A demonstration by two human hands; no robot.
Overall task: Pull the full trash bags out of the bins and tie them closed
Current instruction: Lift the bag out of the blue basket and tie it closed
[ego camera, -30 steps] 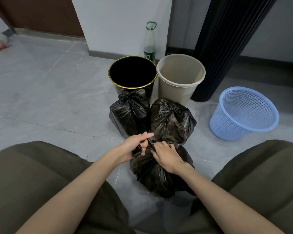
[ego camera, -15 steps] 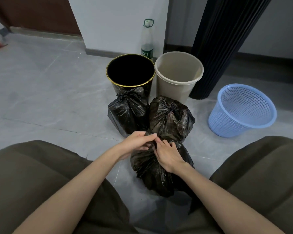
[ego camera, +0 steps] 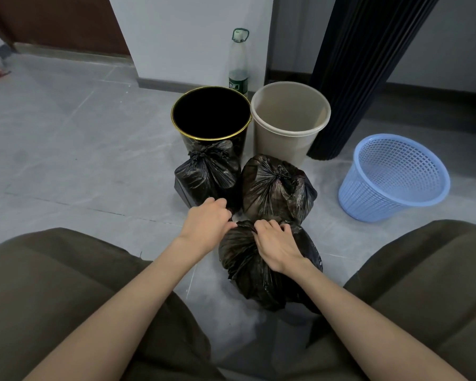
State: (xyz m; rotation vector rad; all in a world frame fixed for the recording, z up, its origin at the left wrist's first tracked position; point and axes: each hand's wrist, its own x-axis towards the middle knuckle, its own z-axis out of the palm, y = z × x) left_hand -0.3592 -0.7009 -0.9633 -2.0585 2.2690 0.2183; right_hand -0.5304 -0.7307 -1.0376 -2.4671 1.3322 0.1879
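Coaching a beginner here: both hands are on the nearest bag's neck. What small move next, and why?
Probably draw the neck tight into a knot: left hand and right hand both pinch the gathered neck of the nearest bag, while rear-left bag and rear-right bag look tied.

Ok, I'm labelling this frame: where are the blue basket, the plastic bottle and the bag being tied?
blue basket [ego camera: 368, 199]: head view, latticed outer wall.
plastic bottle [ego camera: 238, 59]: head view, clear body.
bag being tied [ego camera: 245, 268]: head view, bulging lower side.
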